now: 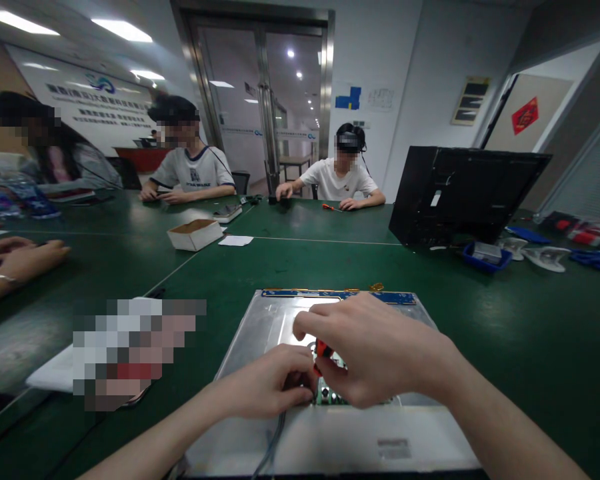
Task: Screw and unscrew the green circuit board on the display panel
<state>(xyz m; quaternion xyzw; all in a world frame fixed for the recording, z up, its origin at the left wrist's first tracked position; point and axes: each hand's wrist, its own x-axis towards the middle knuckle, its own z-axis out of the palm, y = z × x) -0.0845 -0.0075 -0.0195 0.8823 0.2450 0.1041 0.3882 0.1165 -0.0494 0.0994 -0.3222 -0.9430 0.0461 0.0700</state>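
Note:
A flat silver metal panel (253, 333), probably the back of a display, lies on the table in front of me. On it sits a green circuit board (330, 397), mostly covered by my hands. My right hand (375, 350) is closed around the red and black handle of what looks like a screwdriver (323, 348), held over the board. Its tip is hidden. My left hand (267, 383) rests at the board's left edge, fingers curled; what they pinch is hidden. Dark cables (271, 443) run from beneath that hand toward me. A blue circuit strip (400, 298) lines the panel's far edge.
The green table (330, 263) carries an open box (195, 235), a monitor (465, 193) seen from behind, and a blue tray (486, 257). A white packet (60, 370) lies to the left. Several people sit around; one person's hands (25, 260) rest at far left.

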